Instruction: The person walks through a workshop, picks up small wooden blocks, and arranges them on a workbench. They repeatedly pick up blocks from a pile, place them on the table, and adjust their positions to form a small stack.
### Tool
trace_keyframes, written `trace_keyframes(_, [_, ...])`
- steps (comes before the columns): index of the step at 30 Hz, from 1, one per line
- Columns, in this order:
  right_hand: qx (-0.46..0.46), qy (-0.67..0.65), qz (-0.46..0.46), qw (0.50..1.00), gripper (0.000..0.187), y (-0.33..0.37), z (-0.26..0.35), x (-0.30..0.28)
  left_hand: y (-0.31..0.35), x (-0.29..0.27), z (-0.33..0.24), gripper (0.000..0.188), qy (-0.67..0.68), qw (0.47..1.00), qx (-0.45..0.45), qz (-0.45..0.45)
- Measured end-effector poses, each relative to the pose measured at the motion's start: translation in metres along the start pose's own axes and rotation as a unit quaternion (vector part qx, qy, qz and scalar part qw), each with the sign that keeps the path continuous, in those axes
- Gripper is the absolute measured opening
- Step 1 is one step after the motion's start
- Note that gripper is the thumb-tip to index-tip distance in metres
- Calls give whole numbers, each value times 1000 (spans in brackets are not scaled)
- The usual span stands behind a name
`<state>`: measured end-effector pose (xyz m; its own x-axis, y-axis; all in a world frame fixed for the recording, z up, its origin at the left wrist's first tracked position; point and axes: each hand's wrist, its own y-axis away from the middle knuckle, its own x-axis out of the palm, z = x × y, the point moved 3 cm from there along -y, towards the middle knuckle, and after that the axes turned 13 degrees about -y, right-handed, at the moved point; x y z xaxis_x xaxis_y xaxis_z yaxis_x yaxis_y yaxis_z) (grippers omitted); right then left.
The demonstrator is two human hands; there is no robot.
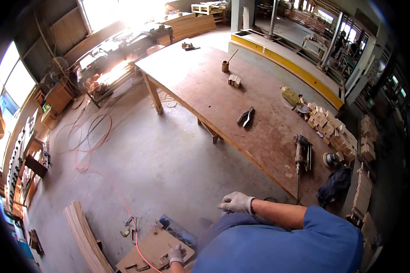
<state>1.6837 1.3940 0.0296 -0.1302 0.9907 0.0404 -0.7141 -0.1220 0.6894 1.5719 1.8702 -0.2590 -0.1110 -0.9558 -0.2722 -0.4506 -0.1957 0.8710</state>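
Note:
My right hand (pixel 236 202), in a pale work glove, is held in front of my body beside the table's near edge. Its fingers are curled in, and whatever may be inside them is hidden. Lower down, my left hand (pixel 176 255), also gloved, is over a brown board (pixel 143 248); its fingers are too small to read. Beside that hand, metal clamps (pixel 137 267) lie on the board. An orange-red hose (pixel 140 251) runs across it. A blue plastic crate (pixel 180 233) stands at the board's far side. More clamps (pixel 131 227) are on the floor just beyond.
The wooden table (pixel 200 82) bears pliers (pixel 245 117), an air nailer (pixel 301 154), a sander (pixel 330 159), dark cloth (pixel 334 184), an angle grinder (pixel 292 98), stacked wood blocks (pixel 330 125) and a can with a stick (pixel 225 66). Long wood strips (pixel 87 236) lie left. Hoses (pixel 100 132) cross the floor.

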Motion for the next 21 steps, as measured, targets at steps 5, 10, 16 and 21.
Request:
trace_keyframes(5, [-6, 152, -49, 987, 44, -20, 42, -31, -71, -30, -58, 17, 68, 983, -4, 172])
trace_keyframes(10, [-68, 233, -169, 955, 46, -69, 70, -100, -94, 18, -114, 25, -78, 994, 7, 75])
trace_keyframes(16, [-42, 314, -230, 920, 73, -159, 94, -220, -71, 78, -242, 31, -530, 830, 173, 21])
trace_keyframes(21, [55, 479, -297, 824, 74, -208, 119, -295, -56, 106, -328, 36, -635, 744, 207, 25])
